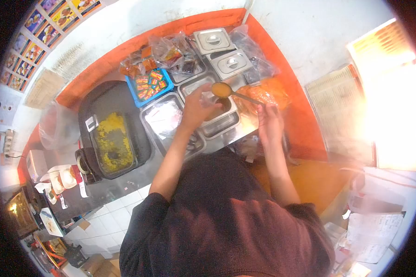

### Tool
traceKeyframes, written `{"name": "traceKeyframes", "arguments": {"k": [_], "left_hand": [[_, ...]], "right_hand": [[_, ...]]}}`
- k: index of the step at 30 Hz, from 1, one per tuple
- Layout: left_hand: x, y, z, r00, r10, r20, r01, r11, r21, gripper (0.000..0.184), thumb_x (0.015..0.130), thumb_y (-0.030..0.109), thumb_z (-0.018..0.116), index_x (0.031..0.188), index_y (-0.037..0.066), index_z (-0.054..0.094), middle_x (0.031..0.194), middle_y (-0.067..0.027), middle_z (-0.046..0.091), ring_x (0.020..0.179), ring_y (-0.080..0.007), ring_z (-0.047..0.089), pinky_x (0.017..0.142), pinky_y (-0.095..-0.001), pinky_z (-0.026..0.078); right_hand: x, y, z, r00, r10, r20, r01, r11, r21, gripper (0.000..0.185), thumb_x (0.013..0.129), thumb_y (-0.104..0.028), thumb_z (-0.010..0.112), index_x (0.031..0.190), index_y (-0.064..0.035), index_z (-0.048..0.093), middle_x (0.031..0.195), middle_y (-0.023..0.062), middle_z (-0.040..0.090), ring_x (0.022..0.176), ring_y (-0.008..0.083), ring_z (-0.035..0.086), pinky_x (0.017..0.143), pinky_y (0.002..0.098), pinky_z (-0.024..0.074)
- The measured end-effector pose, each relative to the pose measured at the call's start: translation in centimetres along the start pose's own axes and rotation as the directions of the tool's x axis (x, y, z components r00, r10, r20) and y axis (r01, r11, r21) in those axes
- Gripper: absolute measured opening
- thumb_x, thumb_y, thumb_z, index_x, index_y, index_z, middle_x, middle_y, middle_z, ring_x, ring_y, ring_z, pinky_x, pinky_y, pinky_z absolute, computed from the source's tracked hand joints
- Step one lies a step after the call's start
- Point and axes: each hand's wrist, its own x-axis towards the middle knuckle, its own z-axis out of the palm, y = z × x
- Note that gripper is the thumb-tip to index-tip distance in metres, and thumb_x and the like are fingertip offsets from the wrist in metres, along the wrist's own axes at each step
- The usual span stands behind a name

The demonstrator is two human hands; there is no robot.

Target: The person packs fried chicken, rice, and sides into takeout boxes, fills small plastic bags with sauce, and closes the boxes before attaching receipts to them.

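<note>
My right hand (271, 121) is closed around the handle end of a ladle (248, 98). The ladle's round bowl, filled with something orange-yellow, is held above the steel food pans. My left hand (199, 110) reaches in just left of that bowl, its thumb and fingers apart. Nothing shows in its grasp, though the inner side is partly hidden. Below the ladle, a steel pan (225, 121) with brownish contents lies between my hands.
Lidded steel pans (231, 63) stand behind, near a bag of orange food (268, 94). A blue basket of small packets (148, 87) sits left of the pans. Farther left is a dark tray with yellow food (113, 143). An orange-edged wall bounds the counter.
</note>
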Motion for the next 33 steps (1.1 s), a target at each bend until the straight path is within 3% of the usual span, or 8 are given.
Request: {"name": "traceKeyframes", "arguments": {"k": [2,6,8,21,22,24,28,33], "left_hand": [[0.0,0.1,0.2,0.997,-0.071,0.004,0.071,0.988,-0.139,0.083,0.071,0.020,0.093,0.142,0.005,0.054,0.120,-0.0098,0.070,0.087,-0.0139,0.068,0.080,-0.0294,0.055],[0.1,0.4,0.1,0.999,-0.017,-0.042,0.015,0.999,-0.051,0.087,0.069,0.022,0.094,0.144,0.005,0.053,0.121,-0.0096,0.071,0.084,-0.0131,0.067,0.078,-0.0289,0.055],[-0.1,1.0,-0.2,0.996,-0.086,-0.019,0.081,0.982,-0.169,0.091,0.068,0.025,0.094,0.147,0.005,0.053,0.116,-0.0081,0.070,0.078,-0.0109,0.064,0.076,-0.0271,0.054],[0.2,0.4,-0.7,0.999,0.012,-0.042,-0.015,0.998,-0.063,0.095,0.068,0.024,0.095,0.148,0.002,0.050,0.115,-0.0070,0.071,0.085,-0.0107,0.068,0.081,-0.0279,0.054],[0.2,0.8,-0.9,0.999,-0.049,-0.020,0.047,0.995,-0.092,0.094,0.067,0.023,0.094,0.147,0.001,0.051,0.117,-0.0104,0.071,0.087,-0.0150,0.070,0.081,-0.0303,0.055],[0.2,0.9,-0.9,0.994,-0.108,0.006,0.108,0.987,-0.120,0.094,0.066,0.022,0.094,0.146,0.001,0.051,0.120,-0.0138,0.072,0.089,-0.0194,0.072,0.082,-0.0328,0.057],[0.2,0.7,-0.8,0.999,-0.048,-0.017,0.046,0.991,-0.128,0.094,0.067,0.021,0.094,0.147,0.002,0.050,0.117,-0.0119,0.071,0.084,-0.0147,0.071,0.078,-0.0290,0.056],[0.5,1.3,-0.9,0.999,-0.047,-0.003,0.046,0.992,-0.118,0.093,0.069,0.021,0.095,0.148,0.003,0.050,0.113,-0.0108,0.070,0.084,-0.0120,0.069,0.079,-0.0270,0.054]], "right_hand": [[-0.8,-0.3,0.9,0.999,-0.043,0.031,0.044,0.999,-0.022,0.009,0.101,0.001,0.058,0.110,0.0002,0.056,0.110,0.0104,0.060,0.100,0.0202,0.064,0.092,0.0337,0.0593],[-0.9,-0.5,1.2,0.980,-0.143,0.136,0.157,0.983,-0.095,0.008,0.101,-0.004,0.061,0.108,-0.0021,0.056,0.108,0.0092,0.061,0.095,0.0199,0.065,0.089,0.0336,0.0581],[-0.9,-0.5,1.4,0.969,-0.182,0.166,0.203,0.971,-0.123,0.009,0.102,-0.005,0.061,0.108,-0.0025,0.056,0.106,0.0090,0.062,0.094,0.0198,0.066,0.087,0.0332,0.0577],[-1.7,-0.8,2.7,0.847,-0.428,0.315,0.522,0.780,-0.345,0.012,0.103,-0.004,0.058,0.109,-0.0032,0.049,0.100,0.0160,0.067,0.084,0.0211,0.071,0.079,0.0350,0.0606],[-1.9,-1.0,3.0,0.846,-0.431,0.314,0.525,0.779,-0.344,0.012,0.103,-0.004,0.058,0.109,-0.0032,0.049,0.100,0.0160,0.067,0.084,0.0211,0.071,0.079,0.0350,0.0606],[-2.5,-1.4,3.3,0.801,-0.463,0.379,0.589,0.723,-0.361,0.012,0.103,-0.003,0.058,0.109,-0.0025,0.048,0.102,0.0172,0.067,0.084,0.0220,0.071,0.080,0.0356,0.0602],[-3.2,-1.8,3.4,0.767,-0.490,0.415,0.633,0.683,-0.363,0.013,0.102,-0.001,0.059,0.109,-0.0013,0.047,0.105,0.0189,0.067,0.085,0.0231,0.071,0.082,0.0359,0.0597],[-4.4,-2.1,3.7,0.594,-0.474,0.650,0.783,0.527,-0.330,0.013,0.101,0.003,0.057,0.106,-0.0012,0.046,0.110,0.0222,0.067,0.091,0.0243,0.071,0.083,0.0371,0.0600]]}}
